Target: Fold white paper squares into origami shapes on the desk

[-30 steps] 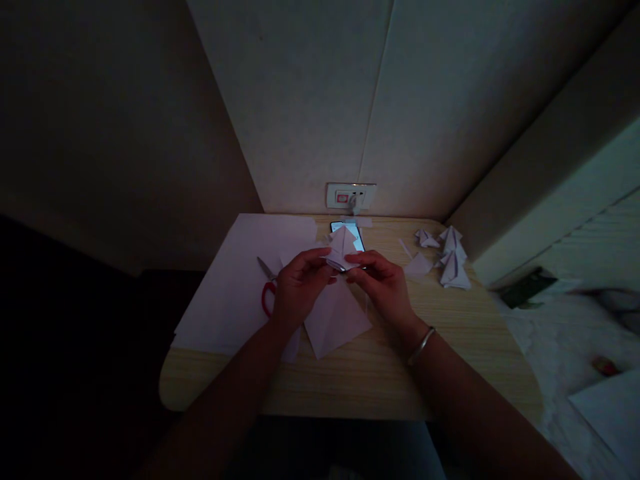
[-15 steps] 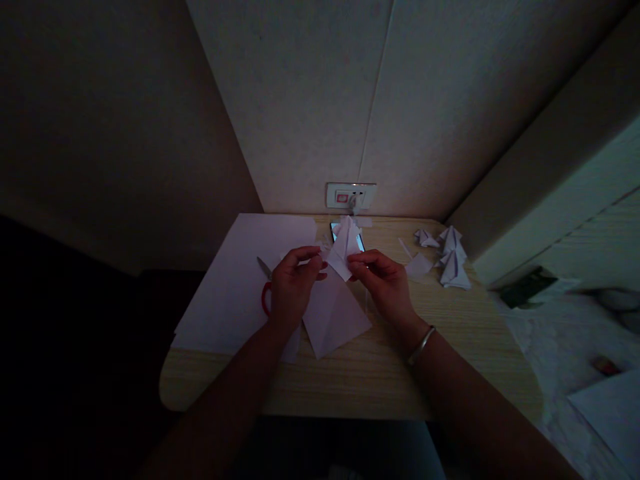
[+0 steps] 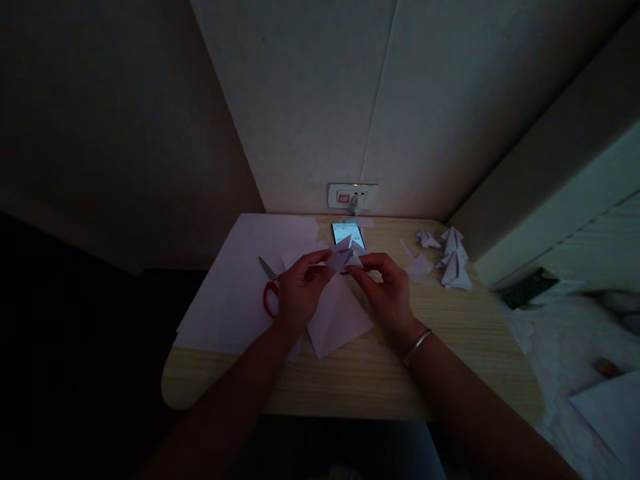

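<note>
Between both hands, above a small wooden table, is a folded white paper piece. My left hand pinches its left side between thumb and fingers. On its right side the thumb and fingers of my right hand are closed, and a bracelet circles that wrist. Beneath the hands lies a creased paper sheet. Red-handled scissors rest on large white sheets left of my left hand. Just behind the folded piece, a phone shows a lit screen.
Folded paper figures and a smaller one stand at the table's back right, near a paper scrap. A wall socket with a plug sits behind the table. Right of the table, a pale surface holds another sheet.
The folded paper has been tilted and lowered, uncovering more of the phone screen. My left hand has moved right and now grips the paper's left side.
</note>
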Demonstrator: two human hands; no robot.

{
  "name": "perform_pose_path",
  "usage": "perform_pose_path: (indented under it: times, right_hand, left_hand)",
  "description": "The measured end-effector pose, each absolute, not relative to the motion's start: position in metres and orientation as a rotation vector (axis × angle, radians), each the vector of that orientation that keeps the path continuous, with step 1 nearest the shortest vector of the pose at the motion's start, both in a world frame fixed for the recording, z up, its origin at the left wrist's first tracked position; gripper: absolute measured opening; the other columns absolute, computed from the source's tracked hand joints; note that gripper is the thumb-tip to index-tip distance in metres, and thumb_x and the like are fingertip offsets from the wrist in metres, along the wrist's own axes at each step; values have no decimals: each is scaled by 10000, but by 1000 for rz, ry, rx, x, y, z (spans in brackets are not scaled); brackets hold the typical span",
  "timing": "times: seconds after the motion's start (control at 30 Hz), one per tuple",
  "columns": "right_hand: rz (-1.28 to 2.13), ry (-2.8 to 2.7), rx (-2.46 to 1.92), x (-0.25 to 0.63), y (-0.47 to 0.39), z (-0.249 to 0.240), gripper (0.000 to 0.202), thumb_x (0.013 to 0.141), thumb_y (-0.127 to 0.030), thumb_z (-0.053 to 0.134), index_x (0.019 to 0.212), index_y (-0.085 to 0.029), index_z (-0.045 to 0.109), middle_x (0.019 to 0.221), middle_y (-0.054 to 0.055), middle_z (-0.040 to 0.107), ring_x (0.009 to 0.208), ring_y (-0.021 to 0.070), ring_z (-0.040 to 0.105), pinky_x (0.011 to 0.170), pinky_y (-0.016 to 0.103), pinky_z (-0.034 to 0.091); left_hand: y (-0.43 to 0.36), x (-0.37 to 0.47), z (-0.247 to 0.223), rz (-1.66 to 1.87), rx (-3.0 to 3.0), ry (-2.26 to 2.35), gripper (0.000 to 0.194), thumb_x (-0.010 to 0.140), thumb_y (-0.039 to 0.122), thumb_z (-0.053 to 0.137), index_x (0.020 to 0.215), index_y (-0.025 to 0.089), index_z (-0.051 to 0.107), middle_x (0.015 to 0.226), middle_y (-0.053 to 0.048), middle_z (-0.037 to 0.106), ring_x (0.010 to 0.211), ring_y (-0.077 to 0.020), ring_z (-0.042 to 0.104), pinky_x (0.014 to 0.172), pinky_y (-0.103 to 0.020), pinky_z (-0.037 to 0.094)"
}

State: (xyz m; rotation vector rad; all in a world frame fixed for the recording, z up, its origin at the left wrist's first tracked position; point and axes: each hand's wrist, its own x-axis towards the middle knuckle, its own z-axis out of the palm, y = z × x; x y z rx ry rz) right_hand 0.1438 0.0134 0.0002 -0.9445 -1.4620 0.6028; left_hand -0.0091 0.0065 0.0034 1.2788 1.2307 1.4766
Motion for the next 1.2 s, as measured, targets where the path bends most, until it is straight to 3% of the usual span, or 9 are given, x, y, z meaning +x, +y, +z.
perform_pose_path:
  times: [0.2, 0.43, 0.63, 0.83, 1.07, 1.2]
  right_hand:
    - [326, -1781, -812, 154, 12, 6, 211, 799, -85, 580, 879, -271, 643, 923, 12, 685, 947, 201, 613, 838, 386, 476]
    - [284, -1780, -790, 155, 12, 8, 223, 807, -83, 571, 886, -277, 645, 932, 13, 692, 944, 199, 618, 838, 387, 473]
    - [632, -1596, -887, 148, 12, 5, 77, 800, -220, 640, 861, -249, 677, 864, 16, 692, 819, 172, 632, 756, 324, 496]
    - [1099, -1237, -950, 140, 16, 1, 121, 714, -314, 712, 801, -231, 695, 811, 1, 676, 660, 127, 588, 616, 263, 482]
    - [1274, -1155, -932, 138, 17, 4, 133, 686, -293, 726, 796, -220, 708, 774, -12, 659, 607, 98, 540, 584, 242, 460]
    - [1293, -1193, -989, 137, 17, 3, 124, 697, -299, 720, 776, -203, 710, 695, -6, 645, 606, 112, 547, 583, 247, 463]
  left_hand:
    - [6, -13, -7, 1585, 1587, 1135, 274, 724, 83, 587, 950, 212, 676, 990, -43, 688, 918, -156, 638, 813, -270, 509]
    - [6, -15, 1, 1592, 1859, 1008, 248, 723, 132, 643, 953, 219, 681, 1057, -68, 668, 977, -173, 619, 844, -307, 501]
    - [4, -13, 6, 1433, 1522, 1198, 90, 712, 256, 688, 778, 197, 703, 748, -4, 696, 695, -135, 631, 657, -248, 508]
    - [7, -8, 10, 1409, 1153, 1159, 275, 668, 359, 724, 859, 164, 688, 750, -6, 703, 639, -110, 616, 639, -243, 523]
    - [8, -9, 12, 1293, 1012, 1080, 261, 647, 363, 739, 784, 150, 674, 747, 3, 685, 639, -105, 611, 605, -238, 542]
    - [9, -11, 9, 1299, 1069, 1156, 265, 664, 357, 725, 842, 164, 689, 743, 6, 687, 620, -102, 604, 612, -236, 523]
